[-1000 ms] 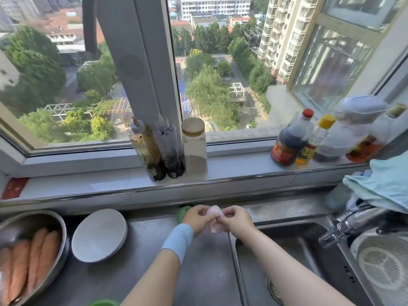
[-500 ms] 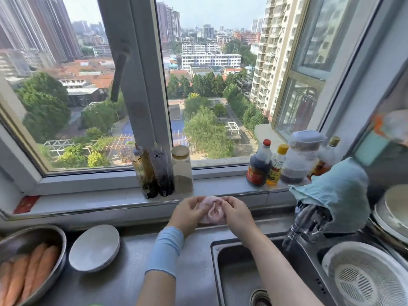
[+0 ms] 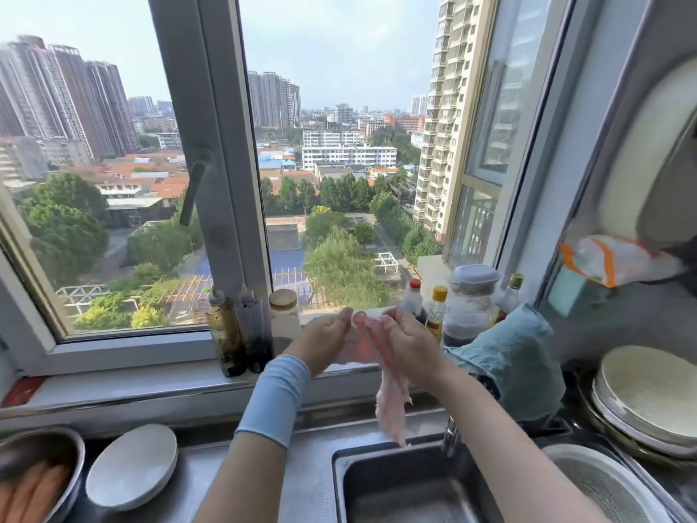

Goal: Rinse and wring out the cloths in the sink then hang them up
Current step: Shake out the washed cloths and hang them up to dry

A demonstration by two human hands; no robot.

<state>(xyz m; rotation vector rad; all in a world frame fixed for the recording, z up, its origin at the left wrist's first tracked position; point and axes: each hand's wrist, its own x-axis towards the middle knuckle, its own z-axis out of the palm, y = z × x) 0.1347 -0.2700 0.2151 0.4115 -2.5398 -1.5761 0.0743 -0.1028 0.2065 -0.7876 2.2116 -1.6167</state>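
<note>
Holding the pink cloth (image 3: 390, 405) up by its top edge, I have my left hand (image 3: 324, 339) and right hand (image 3: 405, 341) close together. Each pinches the fabric between thumb and fingers, in front of the windowsill. The cloth hangs toward six o'clock in a narrow, crumpled strip, its lower end over the back rim of the sink (image 3: 339, 469).

Both pinches look shallow to me. A wet cloth is heavy, so it could slip from one hand and fall. Spreading it this close to the sill could also knock over the sauce bottle (image 3: 413, 303) and the yellow-capped bottle (image 3: 437, 311) at one o'clock.

At three o'clock a blue cloth (image 3: 516, 356) is draped over the faucet (image 3: 450, 434). At nine o'clock two squeeze bottles (image 3: 226, 334) hold dark brown liquid, with a jar (image 3: 283, 315) of something pale beside them. Behind the sauce bottle stands a lidded tub (image 3: 471, 296) whose contents I cannot make out. At eight o'clock a metal bowl (image 3: 71, 447) holds long orange-pink pieces, too blurred to name. At four o'clock a lidded pot (image 3: 648, 402) hides whatever is in it.
</note>
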